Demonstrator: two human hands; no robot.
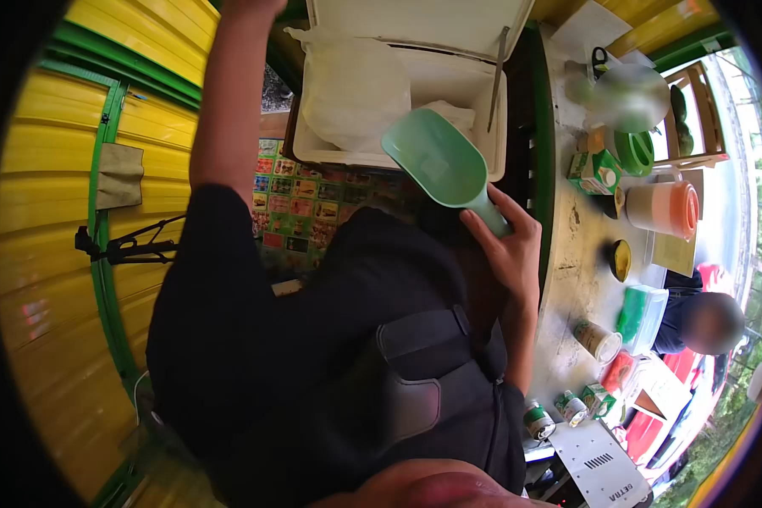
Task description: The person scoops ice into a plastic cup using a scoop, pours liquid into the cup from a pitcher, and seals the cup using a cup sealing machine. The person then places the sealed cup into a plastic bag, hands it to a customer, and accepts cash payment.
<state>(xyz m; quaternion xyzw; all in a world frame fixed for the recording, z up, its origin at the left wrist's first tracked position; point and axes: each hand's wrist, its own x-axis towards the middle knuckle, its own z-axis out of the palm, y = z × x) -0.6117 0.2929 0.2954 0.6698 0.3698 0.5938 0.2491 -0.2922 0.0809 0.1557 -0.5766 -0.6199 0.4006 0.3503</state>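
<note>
My right hand [512,250] grips the handle of a mint-green scoop [440,161], fingers closed round it. A small pale patch shows inside the scoop's bowl; I cannot make out what it is. The scoop is held over the near edge of a white cooler box [457,76], whose lid [432,21] stands raised at the back. A whitish plastic bag [351,89] fills the left of the box, and a thin metal rod [498,80] leans at its right. My left arm stretches up past the box; my left hand [261,5] is mostly cut off by the top edge, its fingers hidden.
Along the right runs a counter [571,262] with a lidded tub [665,207], a green-and-white carton [595,172], a paper cup [599,340], several cans and a metal machine [599,466]. Beyond it is a person [686,317]. Yellow panels [51,237] stand at left.
</note>
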